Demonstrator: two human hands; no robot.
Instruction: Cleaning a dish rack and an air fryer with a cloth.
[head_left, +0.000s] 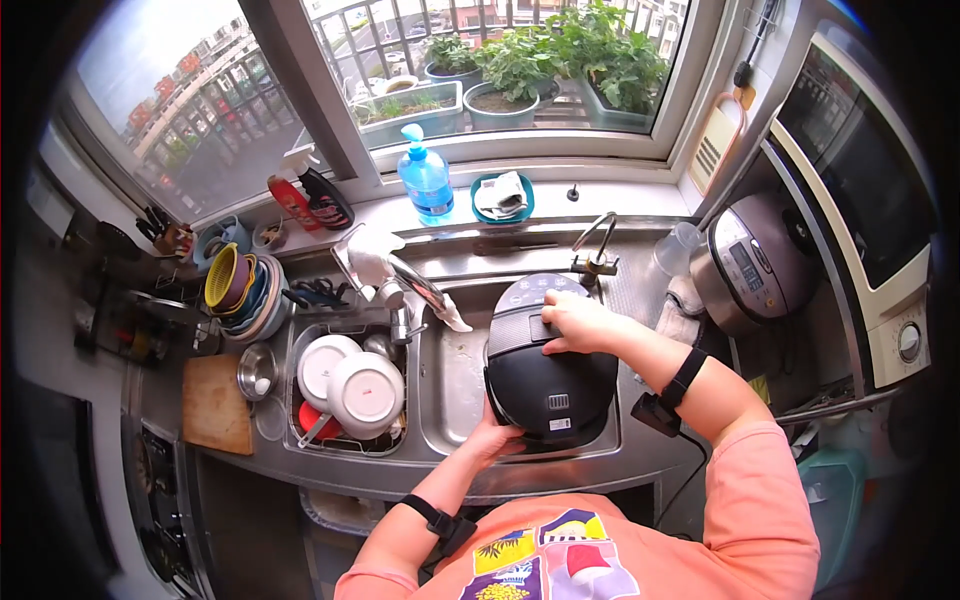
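A black rice cooker (555, 375) with a round touch panel and a lid vent is over the right part of the steel sink (457, 390). My left hand (493, 437) supports its lower left side, and some fingers are hidden beneath the body. On top, my right hand (574, 322) grips at the ribbed band across the lid, thumb and fingers either side of a rectangular button. The lid looks closed. Whether the cooker rests on the sink or is held above it, I cannot tell.
Left of the sink, a wire dish rack (349, 450) holds upturned white bowls (365, 395). The main faucet (420, 281) and a thin curved tap (595, 259) stand behind. At right are a clear plastic cup (675, 247), a second rice cooker (750, 262) and a microwave (855, 180).
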